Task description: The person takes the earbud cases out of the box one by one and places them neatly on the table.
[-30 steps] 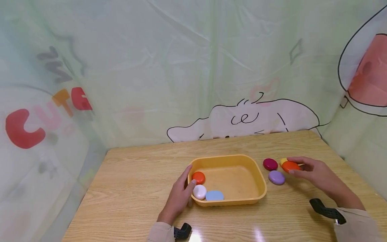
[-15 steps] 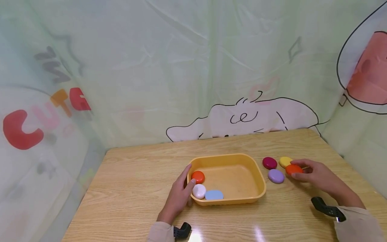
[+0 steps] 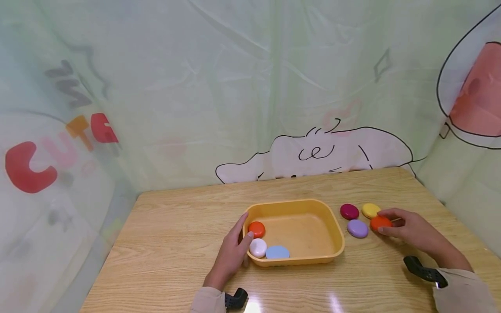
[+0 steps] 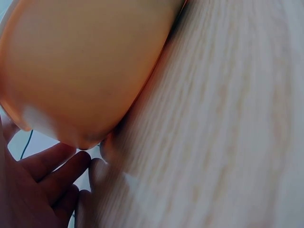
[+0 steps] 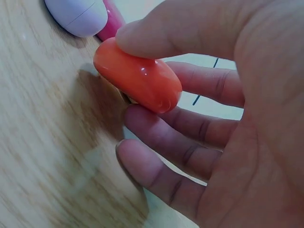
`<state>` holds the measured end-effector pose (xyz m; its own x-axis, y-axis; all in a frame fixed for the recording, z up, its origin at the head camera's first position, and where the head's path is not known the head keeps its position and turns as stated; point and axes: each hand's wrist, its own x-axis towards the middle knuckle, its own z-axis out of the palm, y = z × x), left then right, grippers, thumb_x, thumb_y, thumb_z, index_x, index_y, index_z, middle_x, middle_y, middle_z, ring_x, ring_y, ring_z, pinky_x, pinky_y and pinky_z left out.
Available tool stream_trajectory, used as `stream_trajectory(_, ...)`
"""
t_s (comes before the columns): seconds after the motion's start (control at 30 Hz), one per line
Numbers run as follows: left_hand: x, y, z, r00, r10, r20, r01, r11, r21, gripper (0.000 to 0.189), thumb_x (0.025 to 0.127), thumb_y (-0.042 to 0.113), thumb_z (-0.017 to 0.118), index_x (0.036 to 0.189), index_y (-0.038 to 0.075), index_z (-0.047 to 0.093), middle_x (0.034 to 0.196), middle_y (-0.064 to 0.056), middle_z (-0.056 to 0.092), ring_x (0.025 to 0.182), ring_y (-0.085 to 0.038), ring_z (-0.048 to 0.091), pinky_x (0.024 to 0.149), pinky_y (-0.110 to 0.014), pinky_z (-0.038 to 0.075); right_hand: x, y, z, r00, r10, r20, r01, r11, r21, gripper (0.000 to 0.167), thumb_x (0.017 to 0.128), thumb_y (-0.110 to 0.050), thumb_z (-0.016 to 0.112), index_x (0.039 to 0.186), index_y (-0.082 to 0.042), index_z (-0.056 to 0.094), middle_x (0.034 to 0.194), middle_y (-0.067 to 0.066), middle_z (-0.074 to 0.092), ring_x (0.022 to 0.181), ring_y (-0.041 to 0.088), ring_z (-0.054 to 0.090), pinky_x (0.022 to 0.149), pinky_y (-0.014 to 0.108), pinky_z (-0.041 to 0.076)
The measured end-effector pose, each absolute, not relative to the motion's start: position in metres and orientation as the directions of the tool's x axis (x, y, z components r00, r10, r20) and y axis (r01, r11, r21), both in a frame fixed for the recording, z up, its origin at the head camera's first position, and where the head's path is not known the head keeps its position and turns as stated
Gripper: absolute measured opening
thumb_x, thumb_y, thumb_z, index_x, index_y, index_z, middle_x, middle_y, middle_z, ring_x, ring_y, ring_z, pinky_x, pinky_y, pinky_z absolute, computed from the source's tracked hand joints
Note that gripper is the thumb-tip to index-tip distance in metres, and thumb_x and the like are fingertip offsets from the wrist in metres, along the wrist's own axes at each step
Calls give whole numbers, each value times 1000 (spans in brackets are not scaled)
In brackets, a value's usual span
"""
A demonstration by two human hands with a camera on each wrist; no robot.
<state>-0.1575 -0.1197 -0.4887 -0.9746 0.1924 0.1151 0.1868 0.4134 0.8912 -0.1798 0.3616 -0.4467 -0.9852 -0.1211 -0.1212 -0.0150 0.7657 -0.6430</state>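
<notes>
In the head view my right hand [image 3: 411,226] pinches a glossy orange-red rounded disc [image 3: 380,223] between thumb and fingers, low over the table. The right wrist view shows the thumb on one face of the orange-red disc [image 5: 142,76] and fingertips at its other side. Close by lie a yellow disc [image 3: 370,210], a lilac disc [image 3: 358,228] and a dark magenta disc [image 3: 349,211]. My left hand [image 3: 230,254] grips the left end of a yellow-orange tray [image 3: 313,261], its thumb over the rim and fingers along the outer wall.
Inside the tray, at its left end, are a red disc [image 3: 257,229], a white disc [image 3: 258,248] and a light blue oval piece [image 3: 277,252]. The wooden table [image 3: 176,230] ends at a printed curtain [image 3: 176,108] behind and at both sides.
My right hand has shifted slightly right and toward me with the orange-red disc, uncovering more of the yellow disc. The left hand and tray have stayed in place.
</notes>
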Motion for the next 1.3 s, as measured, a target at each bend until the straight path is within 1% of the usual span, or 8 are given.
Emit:
stream_trajectory(0.17,-158,-120,-491,-972,201,120,194,402,895,57,105,38,50,158,38,28,159,13,30,147,-16,28,118,-45,28,-182,362,-450,-986,-115,-122,-11,770,-638,67,92,-40,72,133,9,53,125,34,53,104,43,57,77,46,57)
stream_trajectory(0.4,-159,-120,-489,-966,217,145,219,377,900,58,105,34,51,159,34,29,159,10,31,146,-14,29,117,-40,29,-183,360,-452,-988,-110,-111,-17,781,-624,68,90,-43,73,131,8,56,124,33,55,103,42,57,77,48,57)
stream_trajectory(0.6,-158,-119,-488,-971,204,124,198,397,896,57,105,36,50,158,37,28,160,12,30,147,-16,28,117,-43,28,-182,358,-451,-990,-114,-84,-38,786,-617,64,91,-39,74,129,9,57,121,31,58,100,40,58,77,44,56)
stream_trajectory(0.8,-157,-119,-488,-975,193,112,183,406,895,57,105,38,50,157,39,29,159,12,31,148,-17,28,118,-46,27,-181,358,-450,-989,-115,-90,-35,785,-619,61,93,-37,72,129,10,56,122,32,56,102,42,58,79,48,56)
stream_trajectory(0.9,-157,-119,-489,-975,194,112,183,401,897,57,105,38,50,157,39,29,159,12,31,148,-17,28,118,-46,27,-180,360,-448,-989,-118,-94,-33,776,-630,60,95,-35,69,130,11,54,121,31,58,102,40,58,76,44,57)
stream_trajectory(1.03,-157,-119,-490,-974,196,114,185,396,900,56,105,38,50,157,39,29,159,13,31,147,-17,28,118,-46,27,-179,362,-446,-989,-111,-96,-21,755,-655,62,98,-37,66,134,11,51,121,29,60,99,34,60,71,31,57)
stream_trajectory(1.17,-157,-119,-489,-974,195,116,187,398,898,57,105,39,50,157,40,29,159,13,31,147,-16,28,118,-46,27,-178,359,-443,-992,-100,-79,-20,729,-684,62,101,-39,61,139,8,49,126,29,58,101,33,60,70,29,57)
stream_trajectory(1.3,-158,-119,-489,-974,195,120,189,394,900,57,105,38,50,157,38,29,159,12,31,147,-17,28,118,-46,27,-178,350,-436,-995,-85,-46,-28,706,-708,61,102,-41,57,141,5,49,131,29,56,107,38,57,72,26,56)
